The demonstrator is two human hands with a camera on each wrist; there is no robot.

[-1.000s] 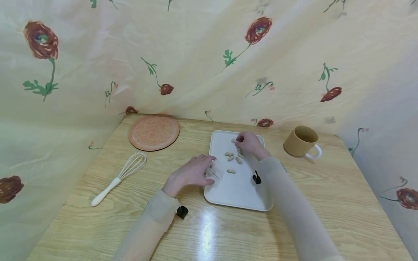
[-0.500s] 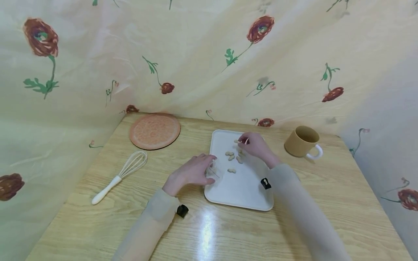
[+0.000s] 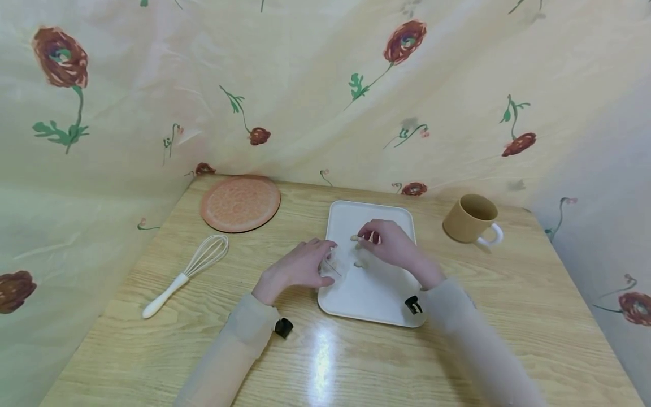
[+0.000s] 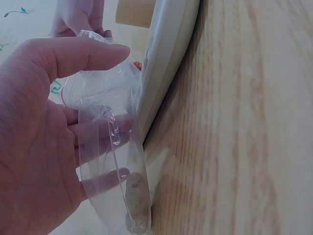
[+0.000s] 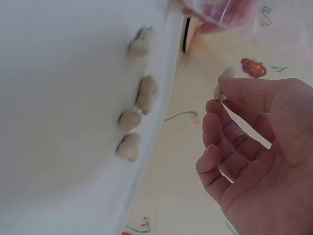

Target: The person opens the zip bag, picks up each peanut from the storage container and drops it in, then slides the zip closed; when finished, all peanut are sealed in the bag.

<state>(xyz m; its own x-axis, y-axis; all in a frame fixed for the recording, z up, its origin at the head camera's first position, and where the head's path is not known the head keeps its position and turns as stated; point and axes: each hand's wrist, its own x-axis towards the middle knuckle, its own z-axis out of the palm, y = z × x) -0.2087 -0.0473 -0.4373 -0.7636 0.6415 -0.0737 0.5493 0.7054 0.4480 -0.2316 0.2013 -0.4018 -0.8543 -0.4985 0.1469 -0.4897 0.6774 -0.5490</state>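
My left hand (image 3: pixel 295 268) holds a clear zip bag (image 4: pixel 93 166) at the left edge of a white tray (image 3: pixel 378 294), thumb on one side and fingers on the other. Through the plastic, a peanut (image 4: pixel 138 200) shows at the bottom of the bag in the left wrist view. Over the tray, my right hand (image 3: pixel 394 243) pinches a single peanut (image 5: pixel 219 92) between thumb and index finger. Several unshelled peanuts (image 5: pixel 147 95) lie on the tray in the right wrist view; in the head view my right hand hides most of them.
A yellow-brown mug (image 3: pixel 468 220) with a white handle stands right of the tray. At the left lie a white whisk (image 3: pixel 185 277) and, behind it, a round orange mat (image 3: pixel 241 203). Flower-patterned cloth (image 3: pixel 305 102) hangs behind the wooden table (image 3: pixel 366 367).
My right hand has lifted a peanut from the tray's far part and moved toward the front left with it, nearer the bag. The left hand has stayed in place with the bag.
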